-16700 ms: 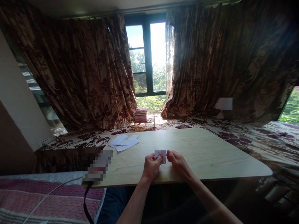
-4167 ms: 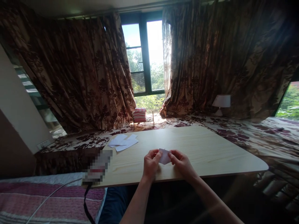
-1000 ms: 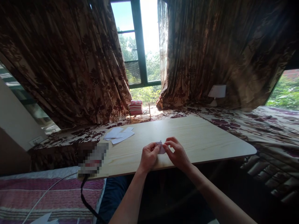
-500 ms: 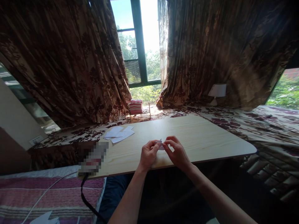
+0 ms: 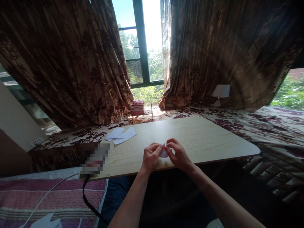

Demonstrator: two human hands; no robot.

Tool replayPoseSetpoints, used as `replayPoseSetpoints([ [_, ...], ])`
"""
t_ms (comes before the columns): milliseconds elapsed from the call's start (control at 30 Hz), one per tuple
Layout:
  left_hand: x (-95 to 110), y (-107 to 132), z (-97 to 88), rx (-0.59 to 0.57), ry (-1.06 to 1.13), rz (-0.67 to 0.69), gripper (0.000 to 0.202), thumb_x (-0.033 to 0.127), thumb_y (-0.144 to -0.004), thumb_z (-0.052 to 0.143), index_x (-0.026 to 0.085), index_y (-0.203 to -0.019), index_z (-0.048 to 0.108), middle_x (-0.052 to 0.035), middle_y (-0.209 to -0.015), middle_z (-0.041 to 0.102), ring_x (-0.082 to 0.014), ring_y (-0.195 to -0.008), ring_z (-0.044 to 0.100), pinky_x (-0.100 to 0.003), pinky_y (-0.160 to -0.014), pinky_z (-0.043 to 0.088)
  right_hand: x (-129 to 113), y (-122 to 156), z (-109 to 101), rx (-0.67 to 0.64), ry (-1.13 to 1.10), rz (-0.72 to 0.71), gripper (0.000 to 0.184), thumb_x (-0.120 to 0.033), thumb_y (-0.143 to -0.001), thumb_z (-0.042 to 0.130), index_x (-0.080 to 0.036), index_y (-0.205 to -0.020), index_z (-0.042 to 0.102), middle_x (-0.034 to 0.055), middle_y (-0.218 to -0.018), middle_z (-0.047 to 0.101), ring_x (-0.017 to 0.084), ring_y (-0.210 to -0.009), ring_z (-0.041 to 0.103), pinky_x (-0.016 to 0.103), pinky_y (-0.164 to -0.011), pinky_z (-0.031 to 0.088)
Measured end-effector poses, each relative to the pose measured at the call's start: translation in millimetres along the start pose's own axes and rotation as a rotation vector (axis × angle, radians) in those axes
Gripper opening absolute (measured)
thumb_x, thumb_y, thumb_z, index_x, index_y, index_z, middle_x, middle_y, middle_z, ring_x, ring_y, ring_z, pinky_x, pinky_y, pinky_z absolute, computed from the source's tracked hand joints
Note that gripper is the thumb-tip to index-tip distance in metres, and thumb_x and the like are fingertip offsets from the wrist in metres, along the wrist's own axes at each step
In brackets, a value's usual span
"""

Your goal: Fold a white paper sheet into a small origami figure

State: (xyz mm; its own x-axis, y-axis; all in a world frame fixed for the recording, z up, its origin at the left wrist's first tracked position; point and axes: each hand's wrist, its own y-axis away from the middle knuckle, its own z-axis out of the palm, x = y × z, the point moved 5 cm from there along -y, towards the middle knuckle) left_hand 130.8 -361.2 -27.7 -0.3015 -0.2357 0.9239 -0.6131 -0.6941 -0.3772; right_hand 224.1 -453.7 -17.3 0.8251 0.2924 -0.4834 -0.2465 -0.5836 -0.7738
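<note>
A small folded piece of pale paper [image 5: 163,153] sits between my two hands just above the near edge of the light wooden table [image 5: 209,139]. My left hand [image 5: 151,156] pinches its left side with curled fingers. My right hand [image 5: 178,155] pinches its right side, fingertips meeting at the top of the paper. Most of the paper is hidden behind my fingers.
Several loose white paper sheets [image 5: 121,135] lie at the table's far left corner. A blurred object [image 5: 95,161] with a black strap [image 5: 89,204] sits at the near left edge. A striped stack [image 5: 138,107] and a small lamp [image 5: 220,92] stand by the curtained window.
Over the last second my hands stayed close together on the paper, which looks smaller and more covered by my fingers than a few seconds ago. The view tilted slightly.
</note>
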Motion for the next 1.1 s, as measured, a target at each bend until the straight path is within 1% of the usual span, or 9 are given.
replayPoseSetpoints([
  [100,1.6,-0.5,0.8,-0.006,-0.015,0.004,0.02,0.03,-0.071,0.066,0.013,-0.063,0.071,-0.0046,-0.073,0.061,-0.0147,-0.07,0.053,-0.024,-0.061,0.04,1.0,-0.6,1.7,-0.01,-0.012,0.003,0.014,-0.019,-0.086,0.047,-0.021,-0.073,0.052,0.006,-0.085,0.054,0.02,-0.083,0.053,0.035,-0.076,0.046],
  [167,1.8,-1.1,0.0,0.001,-0.018,-0.003,0.022,0.032,-0.073,0.064,0.013,-0.063,0.069,-0.0031,-0.068,0.059,-0.0133,-0.065,0.051,-0.023,-0.058,0.038,1.3,-1.2,2.0,-0.012,-0.018,0.009,0.015,-0.02,-0.086,0.047,-0.02,-0.073,0.052,0.0062,-0.085,0.054,0.02,-0.083,0.053,0.035,-0.076,0.046],
  [300,0.6,-2.0,-2.4,0.021,-0.014,-0.025,0.029,0.037,-0.078,0.057,0.013,-0.067,0.069,-0.0012,-0.062,0.058,-0.0117,-0.058,0.048,-0.023,-0.055,0.037,1.2,-2.2,1.4,-0.011,-0.032,0.021,0.019,-0.023,-0.088,0.045,-0.02,-0.072,0.054,0.0056,-0.084,0.055,0.019,-0.081,0.054,0.033,-0.074,0.047],
  [367,0.3,-2.0,-2.2,0.019,-0.01,-0.029,0.028,0.037,-0.077,0.057,0.013,-0.069,0.07,-0.0016,-0.063,0.06,-0.0122,-0.059,0.05,-0.023,-0.057,0.038,1.6,-2.5,0.4,0.0,-0.037,0.034,0.02,-0.024,-0.089,0.044,-0.02,-0.073,0.055,0.0054,-0.084,0.055,0.018,-0.079,0.054,0.032,-0.072,0.047],
  [533,0.1,-1.4,0.1,0.019,0.013,-0.043,0.018,0.03,-0.069,0.066,0.013,-0.072,0.071,-0.0027,-0.066,0.066,-0.0143,-0.063,0.056,-0.024,-0.061,0.042,6.3,-2.6,-3.8,0.063,-0.046,0.092,0.024,-0.026,-0.09,0.042,-0.02,-0.075,0.059,0.0058,-0.086,0.056,0.018,-0.078,0.055,0.032,-0.07,0.048],
  [667,-1.2,-0.9,0.1,0.03,0.037,-0.063,0.02,0.03,-0.07,0.065,0.013,-0.076,0.072,-0.0035,-0.069,0.069,-0.0144,-0.064,0.058,-0.024,-0.063,0.043,11.7,-1.5,-7.2,0.125,-0.06,0.151,0.023,-0.026,-0.091,0.041,-0.019,-0.086,0.062,0.0065,-0.093,0.056,0.019,-0.086,0.056,0.032,-0.071,0.048],
  [767,-0.5,-0.8,-0.2,0.032,0.047,-0.069,0.019,0.03,-0.071,0.065,0.013,-0.077,0.072,-0.0029,-0.069,0.069,-0.0141,-0.064,0.058,-0.024,-0.062,0.042,12.6,-1.2,-8.1,0.143,-0.069,0.164,0.017,-0.026,-0.089,0.045,-0.02,-0.09,0.06,0.0061,-0.096,0.056,0.019,-0.086,0.056,0.031,-0.07,0.049],
  [900,4.0,-1.0,0.1,0.021,0.06,-0.061,0.017,0.028,-0.071,0.066,0.013,-0.074,0.072,-0.0031,-0.068,0.069,-0.014,-0.064,0.058,-0.023,-0.062,0.042,9.6,-2.1,-7.7,0.126,-0.061,0.147,0.013,-0.025,-0.087,0.049,-0.019,-0.086,0.061,0.0055,-0.093,0.057,0.018,-0.081,0.057,0.031,-0.067,0.049],
  [1100,8.1,0.5,-0.7,0.047,0.098,-0.064,0.018,0.03,-0.071,0.066,0.013,-0.074,0.073,-0.0025,-0.067,0.069,-0.0139,-0.064,0.058,-0.023,-0.063,0.043,5.1,-2.1,-4.9,0.084,-0.038,0.097,0.018,-0.026,-0.086,0.05,-0.019,-0.073,0.06,0.0053,-0.087,0.057,0.018,-0.08,0.057,0.031,-0.067,0.049],
])
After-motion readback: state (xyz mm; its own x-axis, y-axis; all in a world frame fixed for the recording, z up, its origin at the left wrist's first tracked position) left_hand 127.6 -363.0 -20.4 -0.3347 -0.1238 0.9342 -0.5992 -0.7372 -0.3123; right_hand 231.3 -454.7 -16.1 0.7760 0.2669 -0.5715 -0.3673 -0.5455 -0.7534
